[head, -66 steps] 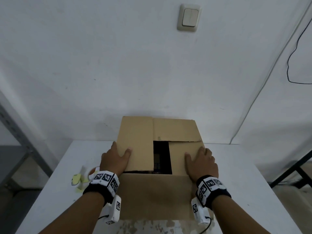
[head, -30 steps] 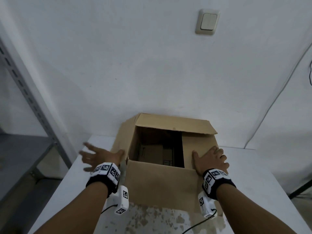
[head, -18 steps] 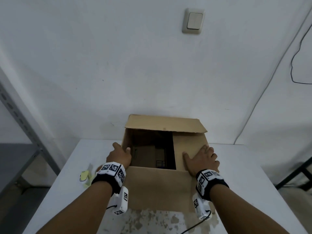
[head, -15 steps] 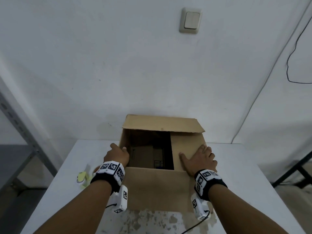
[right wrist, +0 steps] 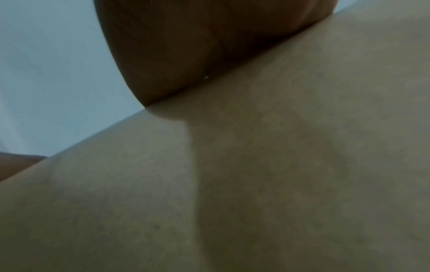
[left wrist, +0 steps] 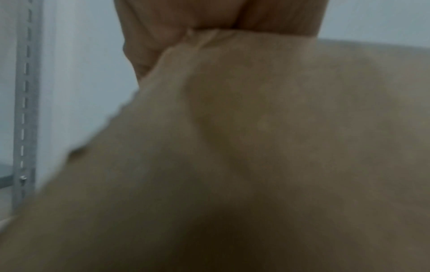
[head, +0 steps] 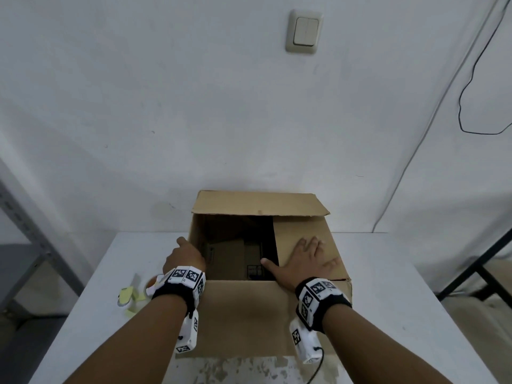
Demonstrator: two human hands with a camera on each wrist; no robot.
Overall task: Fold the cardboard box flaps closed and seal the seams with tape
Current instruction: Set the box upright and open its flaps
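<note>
The cardboard box (head: 260, 306) stands on the white counter (head: 410, 295), pushed close to the wall, with its top only partly closed. The far flap (head: 260, 203) tilts up and back toward the wall. The right flap (head: 304, 239) lies folded down across the right side of the opening, and the right hand (head: 302, 261) rests flat on it, its grip wide, fingers spread and straight, thumb reaching to the flap's inner edge. The right wrist view shows only the heel of that hand pressed on brown cardboard.

The left half of the opening (head: 232, 250) gapes dark, with printed cardboard visible down inside. The left hand (head: 184, 257) is at the box's left wall, at the rim. From above its fingers are hidden behind the knuckles; the blurred left wrist view shows them bent over a cardboard edge, so its grip appears to hold the left flap, though the flap itself is hard to make out.

The near flap (head: 249, 317) hangs out toward the person, under both forearms. A roll of tape (head: 152, 284) lies on the counter just left of the left wrist, beside some yellowish scraps (head: 128, 296). A light switch (head: 304, 31) sits on the wall above.
</note>
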